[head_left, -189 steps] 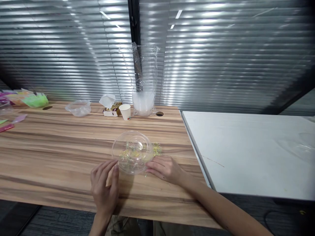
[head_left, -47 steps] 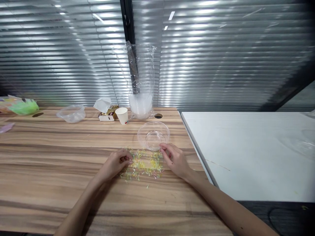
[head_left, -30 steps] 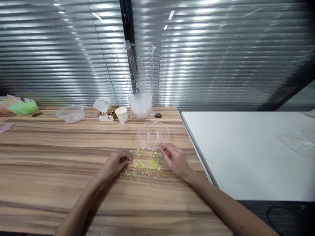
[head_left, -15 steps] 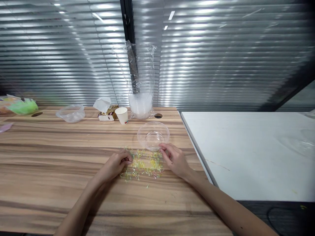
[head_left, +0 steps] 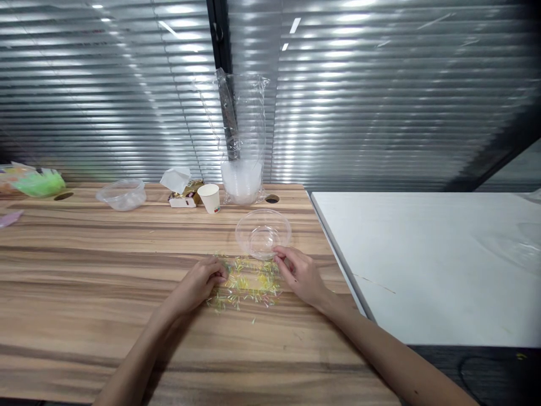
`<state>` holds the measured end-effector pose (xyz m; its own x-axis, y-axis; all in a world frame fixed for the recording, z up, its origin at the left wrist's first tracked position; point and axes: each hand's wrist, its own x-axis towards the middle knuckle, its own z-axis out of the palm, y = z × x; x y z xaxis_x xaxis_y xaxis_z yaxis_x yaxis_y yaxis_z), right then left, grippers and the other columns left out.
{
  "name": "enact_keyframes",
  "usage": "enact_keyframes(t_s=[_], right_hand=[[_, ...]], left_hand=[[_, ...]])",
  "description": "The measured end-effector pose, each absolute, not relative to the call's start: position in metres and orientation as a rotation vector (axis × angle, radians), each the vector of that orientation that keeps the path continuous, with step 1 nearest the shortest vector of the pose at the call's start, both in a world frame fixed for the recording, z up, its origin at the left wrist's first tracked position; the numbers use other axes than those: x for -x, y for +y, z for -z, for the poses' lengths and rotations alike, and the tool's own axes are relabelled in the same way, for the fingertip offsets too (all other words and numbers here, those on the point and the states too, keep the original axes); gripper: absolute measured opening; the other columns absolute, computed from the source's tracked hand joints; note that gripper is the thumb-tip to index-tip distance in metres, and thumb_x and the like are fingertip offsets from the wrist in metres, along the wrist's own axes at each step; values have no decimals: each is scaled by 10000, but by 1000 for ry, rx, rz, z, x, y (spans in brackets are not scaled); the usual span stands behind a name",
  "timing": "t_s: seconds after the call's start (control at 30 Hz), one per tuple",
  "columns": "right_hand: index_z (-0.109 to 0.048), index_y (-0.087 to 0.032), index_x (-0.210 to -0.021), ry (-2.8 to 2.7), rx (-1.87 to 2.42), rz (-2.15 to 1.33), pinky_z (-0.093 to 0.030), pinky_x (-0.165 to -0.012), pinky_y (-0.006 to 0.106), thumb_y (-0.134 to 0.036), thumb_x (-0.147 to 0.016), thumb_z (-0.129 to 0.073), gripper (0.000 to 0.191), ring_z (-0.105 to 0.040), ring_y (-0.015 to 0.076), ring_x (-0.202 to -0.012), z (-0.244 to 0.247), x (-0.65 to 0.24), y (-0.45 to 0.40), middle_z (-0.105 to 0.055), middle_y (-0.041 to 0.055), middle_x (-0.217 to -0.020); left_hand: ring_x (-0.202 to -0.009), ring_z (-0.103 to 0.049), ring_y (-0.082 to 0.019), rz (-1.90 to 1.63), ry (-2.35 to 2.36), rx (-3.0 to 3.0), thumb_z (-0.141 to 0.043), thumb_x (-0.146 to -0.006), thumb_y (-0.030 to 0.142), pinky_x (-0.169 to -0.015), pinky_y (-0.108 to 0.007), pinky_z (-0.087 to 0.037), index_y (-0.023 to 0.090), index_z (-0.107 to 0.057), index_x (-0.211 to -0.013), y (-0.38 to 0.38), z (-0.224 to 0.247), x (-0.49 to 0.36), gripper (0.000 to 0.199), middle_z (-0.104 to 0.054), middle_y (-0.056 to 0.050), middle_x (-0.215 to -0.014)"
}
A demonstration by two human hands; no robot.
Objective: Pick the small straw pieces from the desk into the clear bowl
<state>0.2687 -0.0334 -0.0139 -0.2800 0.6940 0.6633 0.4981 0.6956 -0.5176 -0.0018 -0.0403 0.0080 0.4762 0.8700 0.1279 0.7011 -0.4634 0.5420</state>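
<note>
Shiny yellow-green tinsel (head_left: pixel 247 282) lies in rows on the wooden table, between my two hands. My left hand (head_left: pixel 207 277) rests at its left edge, fingers curled together on the strands. On the other side, my right hand (head_left: pixel 301 277) has thumb and forefinger brought close together at the tinsel's upper right end, beside the near rim of a clear plastic bowl (head_left: pixel 262 241). What lies between those fingertips is too small to make out. The bowl stands upright just behind the tinsel.
Along the back are a clear tub (head_left: pixel 122 196), a tissue pack (head_left: pixel 183 194), a paper cup (head_left: pixel 210 198) and stacked bowls (head_left: pixel 242 181) in a plastic bag. Green material (head_left: pixel 39 182) is far left. A white table (head_left: pixel 422 254) adjoins on the right, past a gap.
</note>
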Motion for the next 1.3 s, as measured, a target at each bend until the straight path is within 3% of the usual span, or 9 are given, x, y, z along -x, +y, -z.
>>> enact_keyframes(t_s=[0.73,1.3], right_hand=[[-585,-171,-1065,-1955,901,-298,-527,-703,308,-163,-922,-457,192,-643,173,-768,12,-268,-35,-679,69,-910],[-586,-164,-1088,-1991,910,-357,-522,-705,302,-161,-919,-456,213,-639,170,-774,11,-269,-36,-673,71,-907]], left_hand=[[-719,-543,-157,-808,1368,-2360,-400,-861,147,-653,-252,-407,186,-544,-738,-39,-8,1,194,-568,-23,-775],[-750,-536,-171,-712,1387,-2381,-388,-870,152,-681,-274,-408,186,-557,-749,-38,-2,2,211,-576,-36,-790]])
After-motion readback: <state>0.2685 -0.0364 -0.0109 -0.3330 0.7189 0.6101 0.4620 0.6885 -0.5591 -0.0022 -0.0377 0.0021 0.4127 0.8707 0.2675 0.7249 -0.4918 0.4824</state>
